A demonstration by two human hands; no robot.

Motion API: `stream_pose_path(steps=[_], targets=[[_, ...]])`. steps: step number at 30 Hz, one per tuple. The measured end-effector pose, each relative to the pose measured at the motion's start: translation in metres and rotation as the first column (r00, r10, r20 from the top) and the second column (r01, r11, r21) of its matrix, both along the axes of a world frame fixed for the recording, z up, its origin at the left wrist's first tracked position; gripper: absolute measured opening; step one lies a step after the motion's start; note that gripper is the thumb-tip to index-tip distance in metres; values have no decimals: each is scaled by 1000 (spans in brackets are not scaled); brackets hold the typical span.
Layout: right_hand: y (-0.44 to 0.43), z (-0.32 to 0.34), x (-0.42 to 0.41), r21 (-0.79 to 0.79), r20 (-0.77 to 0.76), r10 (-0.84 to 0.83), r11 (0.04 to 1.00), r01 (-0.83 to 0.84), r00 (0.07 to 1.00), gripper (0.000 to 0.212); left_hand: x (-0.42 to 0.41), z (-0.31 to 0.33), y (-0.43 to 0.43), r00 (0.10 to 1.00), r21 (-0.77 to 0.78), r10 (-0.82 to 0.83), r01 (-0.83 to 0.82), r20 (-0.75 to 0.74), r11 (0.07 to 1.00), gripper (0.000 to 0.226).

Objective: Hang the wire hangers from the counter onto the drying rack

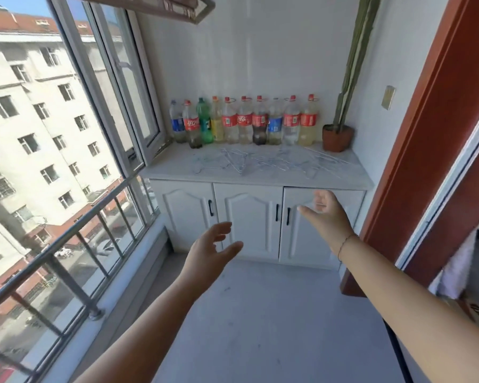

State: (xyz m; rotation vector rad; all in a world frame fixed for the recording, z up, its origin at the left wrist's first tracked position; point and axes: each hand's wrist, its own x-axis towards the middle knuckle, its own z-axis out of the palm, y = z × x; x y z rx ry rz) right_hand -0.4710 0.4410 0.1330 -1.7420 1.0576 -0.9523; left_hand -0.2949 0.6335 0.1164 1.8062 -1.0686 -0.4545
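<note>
Several thin wire hangers lie scattered flat on the white marbled counter at the far end of the balcony. My left hand is stretched forward, open and empty, in front of the cabinet doors below the counter. My right hand reaches further ahead and higher, also open with fingers spread, just under the counter's front edge. Neither hand touches a hanger. A reddish-brown bar at the top edge may be the drying rack; only part of it shows.
A row of plastic bottles lines the back of the counter, and a potted cactus stands at its right end. An open window and metal railing run along the left. A red door frame stands on the right.
</note>
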Motion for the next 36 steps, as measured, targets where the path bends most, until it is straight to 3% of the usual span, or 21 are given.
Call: stream_pose_path(steps=[19, 36], targets=[[-315, -37, 64, 87, -51, -254, 962, 257, 966, 41, 111, -29, -357, 981, 34, -196, 196, -9, 980, 44], [-587, -94, 55, 168, -101, -422, 885, 434, 901, 16, 120, -63, -667, 935, 111, -353, 356, -42, 928, 44]])
